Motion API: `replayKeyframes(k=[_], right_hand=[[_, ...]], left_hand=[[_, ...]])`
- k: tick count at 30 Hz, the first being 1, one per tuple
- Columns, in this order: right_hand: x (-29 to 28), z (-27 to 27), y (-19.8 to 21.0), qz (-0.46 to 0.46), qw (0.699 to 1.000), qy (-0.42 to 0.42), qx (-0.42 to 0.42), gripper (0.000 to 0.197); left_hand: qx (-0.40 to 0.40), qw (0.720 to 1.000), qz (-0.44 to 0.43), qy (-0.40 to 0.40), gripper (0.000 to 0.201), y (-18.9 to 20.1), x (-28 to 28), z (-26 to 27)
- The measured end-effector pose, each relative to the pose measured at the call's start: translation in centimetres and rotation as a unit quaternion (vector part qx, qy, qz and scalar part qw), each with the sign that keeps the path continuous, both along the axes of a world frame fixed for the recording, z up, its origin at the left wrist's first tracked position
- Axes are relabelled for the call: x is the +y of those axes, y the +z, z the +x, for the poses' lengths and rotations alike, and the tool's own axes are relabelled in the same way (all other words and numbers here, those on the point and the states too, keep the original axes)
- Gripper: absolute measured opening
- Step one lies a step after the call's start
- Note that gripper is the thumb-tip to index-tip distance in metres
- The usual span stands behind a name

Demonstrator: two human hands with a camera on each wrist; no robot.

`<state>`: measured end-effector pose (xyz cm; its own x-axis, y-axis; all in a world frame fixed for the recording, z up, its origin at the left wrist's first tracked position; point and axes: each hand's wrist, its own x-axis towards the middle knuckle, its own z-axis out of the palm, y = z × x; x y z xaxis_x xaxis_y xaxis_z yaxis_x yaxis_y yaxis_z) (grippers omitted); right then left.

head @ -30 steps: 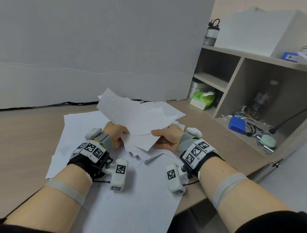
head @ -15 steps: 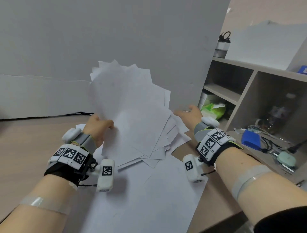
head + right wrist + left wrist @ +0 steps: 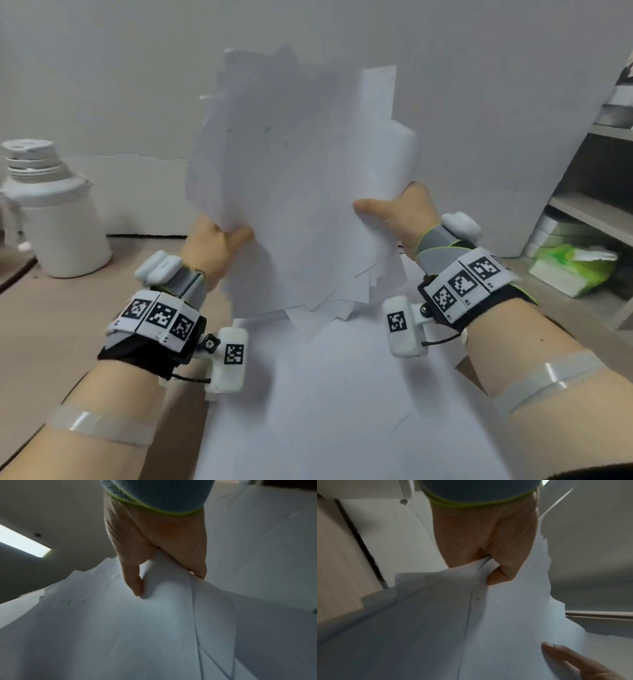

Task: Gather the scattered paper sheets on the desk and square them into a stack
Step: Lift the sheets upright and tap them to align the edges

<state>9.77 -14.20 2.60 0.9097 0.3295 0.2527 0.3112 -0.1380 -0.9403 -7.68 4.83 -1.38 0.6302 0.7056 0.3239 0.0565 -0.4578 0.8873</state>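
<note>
A ragged bundle of white paper sheets (image 3: pixel 301 178) stands upright above the desk, its edges uneven at top and bottom. My left hand (image 3: pixel 219 240) grips its left edge, thumb in front of the sheets; the left wrist view shows the same grip (image 3: pixel 498 566) on the sheets (image 3: pixel 488 628). My right hand (image 3: pixel 394 212) holds the right edge with the thumb laid across the front, as the right wrist view shows (image 3: pixel 137 585) on the paper (image 3: pixel 120 628). Below the bundle, more white sheets (image 3: pixel 342 394) lie flat on the wooden desk (image 3: pixel 51 325).
A white jug (image 3: pixel 51 212) stands at the back left of the desk. A grey board (image 3: pixel 137 102) closes off the back. At the right is a shelf unit (image 3: pixel 599 205) with a green tissue pack (image 3: pixel 575 267) at its foot.
Both hands have lifted the bundle from lying low over the desk to standing upright. The right hand moved from beside the sheets onto their right edge. My view has swung left.
</note>
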Motion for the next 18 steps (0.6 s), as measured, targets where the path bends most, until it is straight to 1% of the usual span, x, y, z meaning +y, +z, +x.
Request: replayKeyframes(k=[3, 4, 5, 6, 8, 10, 11, 13, 15, 16, 18], right_hand=[[2.5, -0.3, 1.3, 0.019, 0.998, 0.003, -0.057, 0.048], [3.3, -0.5, 1.5, 0.032, 0.997, 0.002, -0.073, 0.046], [3.5, -0.7, 1.7, 0.047, 0.995, -0.006, -0.089, 0.043], [3.7, -0.9, 1.9, 0.062, 0.992, -0.015, -0.104, 0.041], [4.4, -1.2, 1.6, 0.094, 0.988, -0.039, -0.12, 0.042], [4.8, -1.7, 1.0, 0.121, 0.982, -0.06, -0.131, 0.042], [5.0, -1.9, 0.5, 0.132, 0.98, -0.066, -0.134, 0.042], [5.2, -2.1, -0.4, 0.157, 0.975, -0.073, -0.141, 0.043], [5.0, -2.1, -1.3, 0.174, 0.971, -0.075, -0.142, 0.047], [4.9, -2.0, -1.7, 0.178, 0.971, -0.077, -0.141, 0.049], [4.3, -1.6, -2.1, 0.18, 0.97, -0.083, -0.144, 0.051]], left_hand=[[-0.086, 0.996, -0.005, 0.015, 0.028, 0.5, 1.1, -0.1], [-0.106, 0.994, -0.001, 0.029, 0.024, 0.6, 1.7, -0.1], [-0.12, 0.992, 0.008, 0.037, 0.016, 0.9, 1.6, 0.0], [-0.13, 0.99, 0.013, 0.056, 0.012, 1.0, 1.6, 0.2], [-0.139, 0.987, 0.015, 0.082, 0.01, 0.7, 1.8, 0.8], [-0.138, 0.986, 0.002, 0.094, 0.028, 0.2, 1.8, 1.2], [-0.144, 0.985, -0.006, 0.096, 0.026, 0.0, 1.9, 1.4], [-0.167, 0.982, -0.013, 0.084, 0.016, -0.4, 2.1, 1.5], [-0.172, 0.983, 0.001, 0.07, 0.025, -0.7, 2.2, 1.5], [-0.176, 0.982, 0.01, 0.068, 0.023, -0.7, 2.3, 1.6], [-0.187, 0.981, 0.017, 0.055, 0.004, -0.9, 2.6, 1.8]])
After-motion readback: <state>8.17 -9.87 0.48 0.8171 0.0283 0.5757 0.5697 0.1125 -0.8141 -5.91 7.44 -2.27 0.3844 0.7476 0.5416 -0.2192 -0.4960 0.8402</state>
